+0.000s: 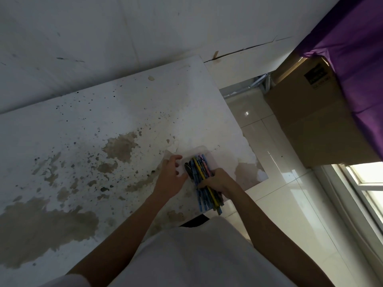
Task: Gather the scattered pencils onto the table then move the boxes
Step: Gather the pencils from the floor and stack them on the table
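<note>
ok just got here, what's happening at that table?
A person stands at a stained white table, seen from a head camera. The right hand grips a bundle of pencils, mostly blue with a yellow one, whose far ends lie in a small clear tray near the table's right edge. The left hand rests beside the tray with loosely curled fingers, holding nothing. A large cardboard box sits on the floor to the right, untouched.

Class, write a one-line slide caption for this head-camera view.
Right hand grips a pencil bundle over a clear tray on the stained table.
</note>
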A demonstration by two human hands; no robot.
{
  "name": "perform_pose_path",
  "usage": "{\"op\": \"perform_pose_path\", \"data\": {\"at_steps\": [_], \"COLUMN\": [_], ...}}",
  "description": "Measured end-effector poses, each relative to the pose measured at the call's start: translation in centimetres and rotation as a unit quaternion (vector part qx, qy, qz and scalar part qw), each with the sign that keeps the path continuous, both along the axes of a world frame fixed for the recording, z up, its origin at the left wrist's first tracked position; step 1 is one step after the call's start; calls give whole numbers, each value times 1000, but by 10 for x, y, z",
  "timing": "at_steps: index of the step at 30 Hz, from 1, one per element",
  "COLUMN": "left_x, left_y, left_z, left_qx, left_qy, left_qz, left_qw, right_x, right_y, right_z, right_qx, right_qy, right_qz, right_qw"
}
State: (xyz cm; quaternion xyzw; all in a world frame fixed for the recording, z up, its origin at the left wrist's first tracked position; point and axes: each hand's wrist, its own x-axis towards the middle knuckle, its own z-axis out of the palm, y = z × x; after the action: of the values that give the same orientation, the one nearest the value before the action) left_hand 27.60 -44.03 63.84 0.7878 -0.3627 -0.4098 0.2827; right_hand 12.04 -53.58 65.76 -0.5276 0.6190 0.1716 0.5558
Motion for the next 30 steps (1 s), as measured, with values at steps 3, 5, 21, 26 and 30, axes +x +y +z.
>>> {"op": "perform_pose_path", "data": {"at_steps": [3,5,21,26,30], "left_x": [-4,-9,-52,-51,-49], "left_y": [3,5,10,9,4], "left_z": [9,14,21,2,12], "left_qx": [-25,-3,143,161,184], "left_qy": [-16,14,110,123,188], "left_qz": [30,35,-67,-42,4], "left_qw": [999,999,981,978,965], "right_x": [-2,-3,-16,-10,-8], "right_y": [-1,-1,2,4,6], "right_z": [-2,-2,0,-3,-4], "right_qx": [-33,-45,-159,-114,-55], "right_qy": [14,18,-27,-53,-80], "right_qz": [35,53,133,69,24], "right_qw": [999,997,978,990,995]}}
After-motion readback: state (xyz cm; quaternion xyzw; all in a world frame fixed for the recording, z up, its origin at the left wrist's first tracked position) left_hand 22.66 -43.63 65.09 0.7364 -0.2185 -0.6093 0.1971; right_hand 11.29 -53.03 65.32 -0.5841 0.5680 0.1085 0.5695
